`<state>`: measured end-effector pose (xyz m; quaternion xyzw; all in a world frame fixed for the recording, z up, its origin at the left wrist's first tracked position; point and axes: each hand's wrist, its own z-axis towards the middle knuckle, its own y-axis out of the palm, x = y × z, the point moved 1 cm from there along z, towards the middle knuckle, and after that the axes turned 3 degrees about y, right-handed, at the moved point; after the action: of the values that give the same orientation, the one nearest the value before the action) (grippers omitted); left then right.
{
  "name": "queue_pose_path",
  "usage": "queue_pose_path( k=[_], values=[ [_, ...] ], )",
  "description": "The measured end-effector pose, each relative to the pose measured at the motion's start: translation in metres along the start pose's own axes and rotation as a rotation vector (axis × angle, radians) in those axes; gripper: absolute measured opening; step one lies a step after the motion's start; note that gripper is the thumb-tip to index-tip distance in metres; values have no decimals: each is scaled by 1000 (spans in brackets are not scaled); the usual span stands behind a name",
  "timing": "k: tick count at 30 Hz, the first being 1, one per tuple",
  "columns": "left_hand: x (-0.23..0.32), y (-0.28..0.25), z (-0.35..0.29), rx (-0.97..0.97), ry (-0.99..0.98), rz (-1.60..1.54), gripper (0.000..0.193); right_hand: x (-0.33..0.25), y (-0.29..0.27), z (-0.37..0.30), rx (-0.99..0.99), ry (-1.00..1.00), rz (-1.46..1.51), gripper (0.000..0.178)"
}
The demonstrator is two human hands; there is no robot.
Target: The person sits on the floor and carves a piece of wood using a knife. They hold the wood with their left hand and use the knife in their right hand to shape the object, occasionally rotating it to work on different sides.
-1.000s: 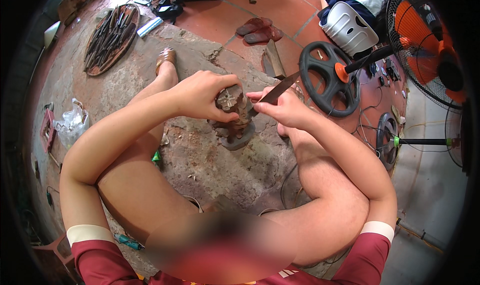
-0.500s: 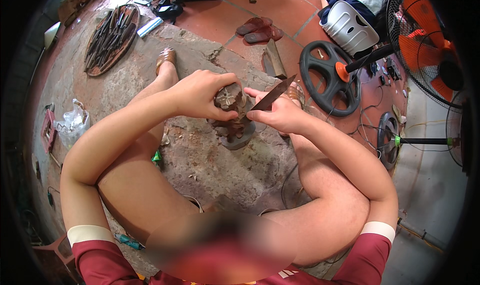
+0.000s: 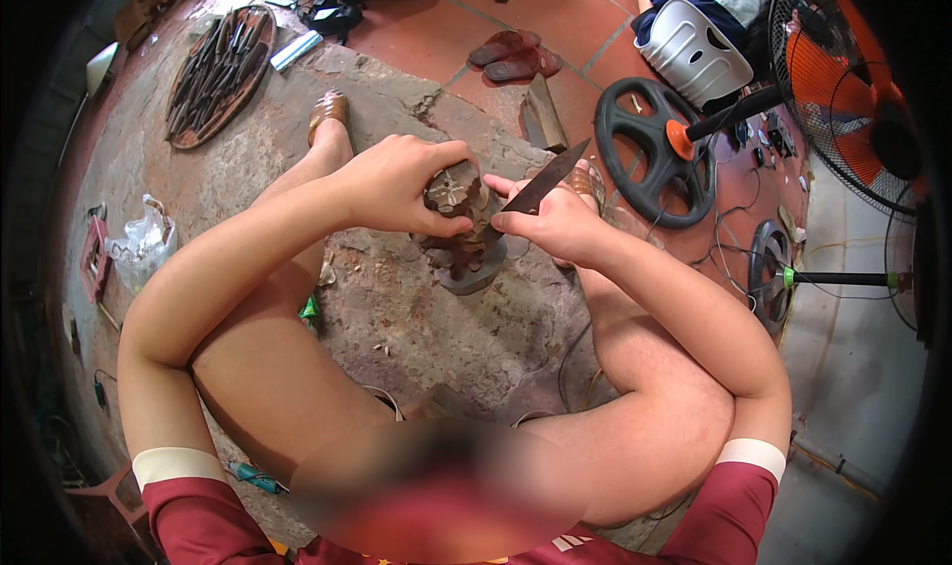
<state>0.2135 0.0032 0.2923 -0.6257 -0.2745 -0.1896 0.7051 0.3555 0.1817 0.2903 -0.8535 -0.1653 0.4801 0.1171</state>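
A dark brown carved wooden figure [image 3: 464, 252] stands on its round base on the stone slab between my legs. My left hand [image 3: 405, 183] is closed round its upper part, the thumb and fingers on either side of the top, which bears a pale cross-like mark. In my right hand [image 3: 560, 218] is a flat dark blade [image 3: 548, 176] with a pointed far end, gripped between thumb and fingers. The blade slants from upper right down to the figure's right side, where its near end appears to touch. That contact is partly hidden.
A round tray [image 3: 269, 66] of carving tools lies far left. Behind the figure are a wood block [image 3: 542, 114] and sandals [image 3: 514, 56]. At right stand an orange-bladed fan [image 3: 843, 89] and its black base [image 3: 654, 154]. A plastic bag [image 3: 145, 248] sits left.
The blade has shifted slightly within the right hand's area, its near end now lower and closer against the figure. The left hand and figure look almost unmoved.
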Motion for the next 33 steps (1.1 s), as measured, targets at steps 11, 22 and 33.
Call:
queue_pose_path(
  k=[11, 22, 33],
  values=[
    [0, 1, 1, -4, 6, 4, 51, 24, 1, 10, 22, -92, 101, 37],
    [4, -1, 2, -14, -17, -4, 51, 19, -5, 9, 15, -76, 1, 59],
    [4, -1, 1, -12, -4, -21, 51, 13, -6, 11, -25, 17, -85, 57]
  ],
)
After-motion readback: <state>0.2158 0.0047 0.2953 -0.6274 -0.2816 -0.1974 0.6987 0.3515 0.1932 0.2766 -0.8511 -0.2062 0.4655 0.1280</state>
